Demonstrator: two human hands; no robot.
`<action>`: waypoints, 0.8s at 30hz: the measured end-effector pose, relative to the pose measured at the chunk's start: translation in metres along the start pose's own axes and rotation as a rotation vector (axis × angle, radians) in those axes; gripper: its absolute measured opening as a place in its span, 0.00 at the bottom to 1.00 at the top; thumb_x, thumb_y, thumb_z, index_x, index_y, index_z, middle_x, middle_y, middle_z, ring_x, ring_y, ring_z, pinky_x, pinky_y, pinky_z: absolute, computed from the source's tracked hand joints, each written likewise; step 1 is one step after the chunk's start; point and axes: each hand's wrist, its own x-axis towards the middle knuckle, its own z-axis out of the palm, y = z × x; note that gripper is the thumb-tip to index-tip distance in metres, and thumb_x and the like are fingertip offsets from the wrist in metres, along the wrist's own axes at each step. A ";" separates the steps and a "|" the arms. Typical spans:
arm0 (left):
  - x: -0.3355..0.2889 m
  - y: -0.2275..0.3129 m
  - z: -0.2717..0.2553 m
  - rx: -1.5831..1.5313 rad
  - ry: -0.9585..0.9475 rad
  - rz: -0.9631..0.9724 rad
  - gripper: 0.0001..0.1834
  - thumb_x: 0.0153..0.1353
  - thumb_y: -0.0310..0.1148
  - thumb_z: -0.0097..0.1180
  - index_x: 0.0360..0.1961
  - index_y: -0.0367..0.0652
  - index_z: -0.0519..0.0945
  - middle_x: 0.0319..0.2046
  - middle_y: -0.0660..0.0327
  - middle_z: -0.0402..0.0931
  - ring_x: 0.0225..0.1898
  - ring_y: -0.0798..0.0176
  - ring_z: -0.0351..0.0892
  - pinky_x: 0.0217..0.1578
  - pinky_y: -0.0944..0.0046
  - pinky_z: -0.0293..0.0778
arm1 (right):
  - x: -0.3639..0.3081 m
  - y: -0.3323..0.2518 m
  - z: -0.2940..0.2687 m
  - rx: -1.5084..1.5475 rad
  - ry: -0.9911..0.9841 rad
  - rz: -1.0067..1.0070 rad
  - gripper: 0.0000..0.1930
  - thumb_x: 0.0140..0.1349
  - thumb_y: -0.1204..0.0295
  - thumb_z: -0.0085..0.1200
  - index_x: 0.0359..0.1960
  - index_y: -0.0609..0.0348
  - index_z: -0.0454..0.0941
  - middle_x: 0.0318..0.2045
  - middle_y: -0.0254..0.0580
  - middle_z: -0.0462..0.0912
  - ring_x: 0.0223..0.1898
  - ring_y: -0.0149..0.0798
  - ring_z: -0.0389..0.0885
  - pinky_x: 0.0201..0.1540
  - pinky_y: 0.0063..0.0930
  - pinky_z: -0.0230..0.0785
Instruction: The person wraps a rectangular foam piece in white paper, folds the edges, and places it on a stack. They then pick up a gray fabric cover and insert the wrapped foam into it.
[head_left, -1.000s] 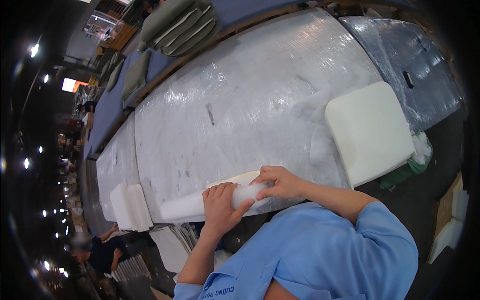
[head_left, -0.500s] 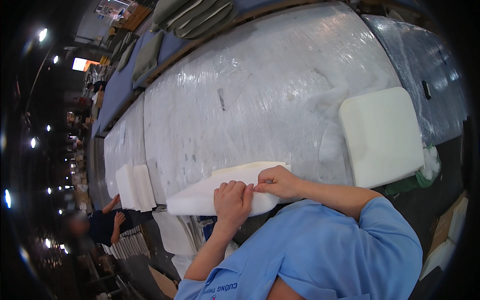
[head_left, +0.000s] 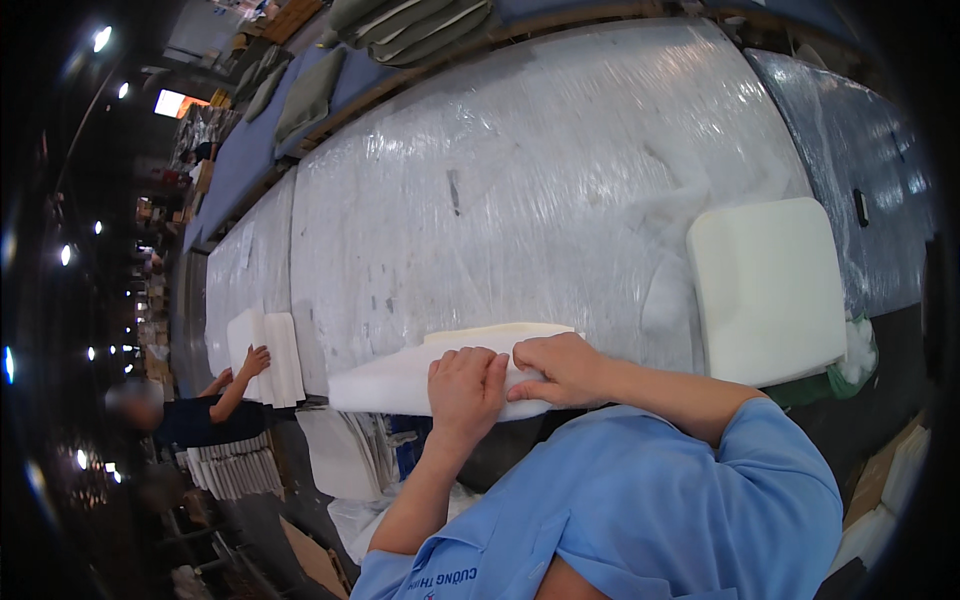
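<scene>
Gripping white wadding [head_left: 385,382] at the lower centre of the frame, along the near edge of a plastic-covered table [head_left: 560,180]. Curling left hand [head_left: 466,385] over it, with bent fingers and thumb drawn close; pinching it just to the right with right hand [head_left: 555,368], thumb and bent fingers nearly together. Hiding part of the wadding under both; cannot tell its fold there. Can see a cream foam edge [head_left: 500,333] just beyond. At right, can see a thick cream foam pad [head_left: 770,290] taking up table space, near a green bag [head_left: 820,386] with white fibre [head_left: 858,350]. At left, can make out a stack of white pads [head_left: 284,360] with a co-worker's hand [head_left: 257,360] against it; at the upper edge, folded grey-green pads [head_left: 410,30] on a blue bench [head_left: 358,78].
</scene>
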 end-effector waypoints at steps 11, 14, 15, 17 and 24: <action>-0.077 0.023 0.012 0.045 0.079 0.115 0.26 0.70 0.42 0.63 0.66 0.44 0.81 0.70 0.54 0.74 0.76 0.40 0.64 0.78 0.38 0.46 | 0.026 0.018 -0.010 0.085 -0.032 -0.020 0.20 0.75 0.53 0.54 0.32 0.56 0.73 0.28 0.49 0.79 0.32 0.58 0.80 0.36 0.47 0.70; -0.073 0.024 0.016 0.079 0.048 0.089 0.31 0.67 0.44 0.67 0.69 0.43 0.79 0.74 0.52 0.69 0.79 0.38 0.57 0.78 0.34 0.45 | 0.033 0.027 -0.021 0.089 -0.089 -0.013 0.19 0.77 0.56 0.51 0.33 0.58 0.74 0.29 0.51 0.80 0.32 0.57 0.80 0.36 0.46 0.71; -0.069 0.027 0.015 0.082 0.046 0.087 0.31 0.67 0.44 0.67 0.68 0.43 0.79 0.73 0.52 0.70 0.79 0.38 0.58 0.78 0.34 0.45 | 0.035 0.031 -0.023 0.088 -0.096 -0.021 0.19 0.77 0.55 0.51 0.33 0.58 0.74 0.29 0.51 0.80 0.31 0.55 0.80 0.36 0.45 0.71; -0.060 0.031 0.011 0.089 0.043 0.080 0.31 0.67 0.44 0.67 0.68 0.44 0.79 0.72 0.52 0.71 0.78 0.39 0.59 0.78 0.35 0.45 | 0.040 0.037 -0.026 0.160 -0.144 -0.007 0.21 0.78 0.54 0.50 0.33 0.59 0.74 0.28 0.49 0.79 0.30 0.49 0.79 0.37 0.42 0.71; -0.050 0.015 0.020 0.092 0.070 0.138 0.29 0.65 0.47 0.69 0.63 0.46 0.83 0.69 0.55 0.75 0.76 0.41 0.64 0.77 0.39 0.50 | 0.049 0.053 -0.017 0.522 -0.432 0.116 0.22 0.79 0.53 0.49 0.40 0.62 0.81 0.31 0.51 0.82 0.34 0.40 0.77 0.43 0.36 0.73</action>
